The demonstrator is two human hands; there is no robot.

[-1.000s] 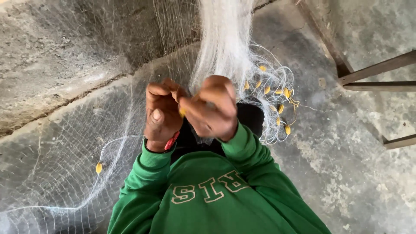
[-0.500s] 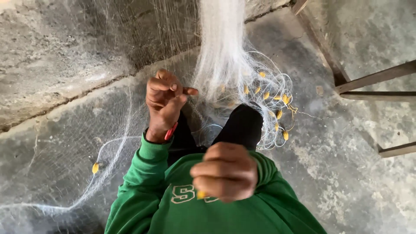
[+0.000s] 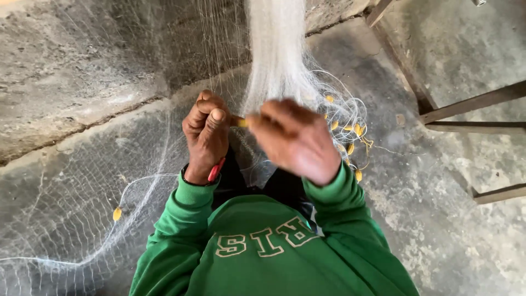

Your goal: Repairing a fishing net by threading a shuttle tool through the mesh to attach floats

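The person in the green sweatshirt (image 3: 263, 257) stands over a fine white fishing net (image 3: 276, 60) that hangs down in a thick gathered bundle just above both hands and fans out thin over the concrete floor (image 3: 455, 241) on the left side.

The left hand (image 3: 207, 134) is curled into a loose fist, thumb pressed against the fingers, pinching net strands together with a small yellow piece (image 3: 241, 123) that sticks out toward the other hand. A red band (image 3: 216, 170) sits at its wrist, just above the green cuff.

The right hand (image 3: 296, 140) is blurred. Its fingers are bent and its fingertips come right up to that same yellow piece, but I cannot tell whether it is actually gripping the piece or the mesh.

Beyond the right hand, to its outer side, the net's edge lies bunched with a cluster of yellow floats (image 3: 350, 134) strung on a pale cord. Well off to the outer side of the left hand, lower down, a single yellow float (image 3: 116, 214) rests on the spread mesh along a white line. A raised concrete ledge (image 3: 71, 82) runs behind the left hand, and dark wooden bars (image 3: 471, 104) stand well apart past the right hand.
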